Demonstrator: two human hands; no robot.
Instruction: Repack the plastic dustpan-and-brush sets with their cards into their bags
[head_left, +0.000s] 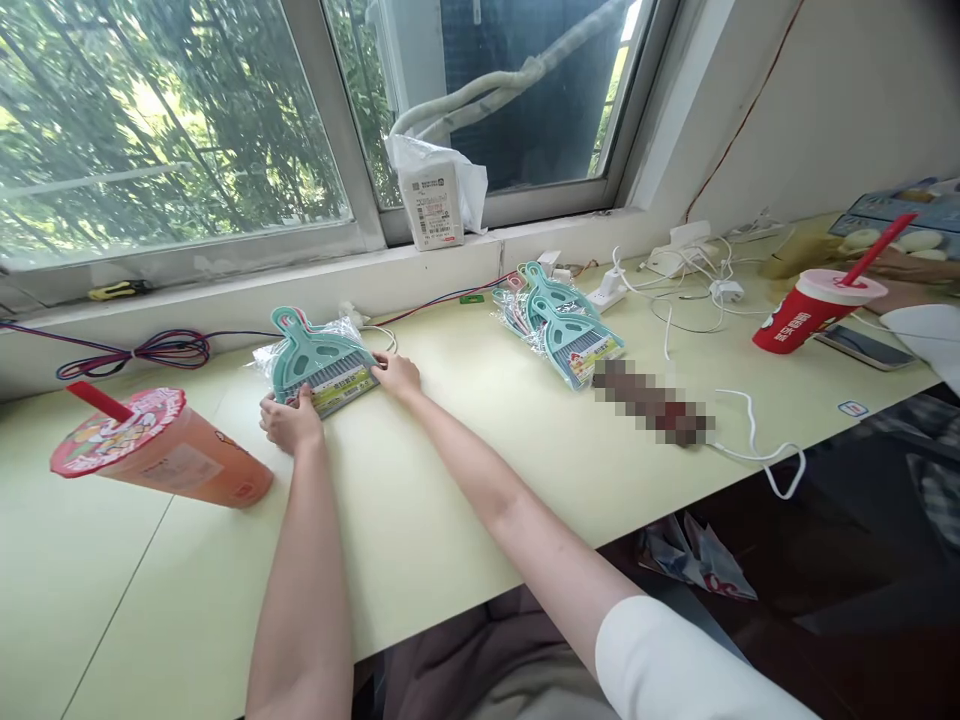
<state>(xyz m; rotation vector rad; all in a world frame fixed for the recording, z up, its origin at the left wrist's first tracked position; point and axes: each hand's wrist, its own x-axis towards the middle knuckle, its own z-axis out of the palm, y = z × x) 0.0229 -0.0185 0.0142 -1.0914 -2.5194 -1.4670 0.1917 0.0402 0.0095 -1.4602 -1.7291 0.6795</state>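
Note:
A stack of teal dustpan-and-brush sets in clear plastic lies on the table near the window wall. My left hand grips its lower left edge, thumb on top and fingers around the side. At the right corner of the same stack, my right hand has its fingers closed on the edge. A yellow label and grey bristles show between the hands. Further right rests a second pile of teal dustpan sets, also wrapped, with some pink ones underneath. Neither hand touches that pile.
A tall drink cup with a red straw stands close left of my left arm. Coiled cables lie behind it. To the right are a blurred dark object, white cables, a red cup, a phone and another person's hand.

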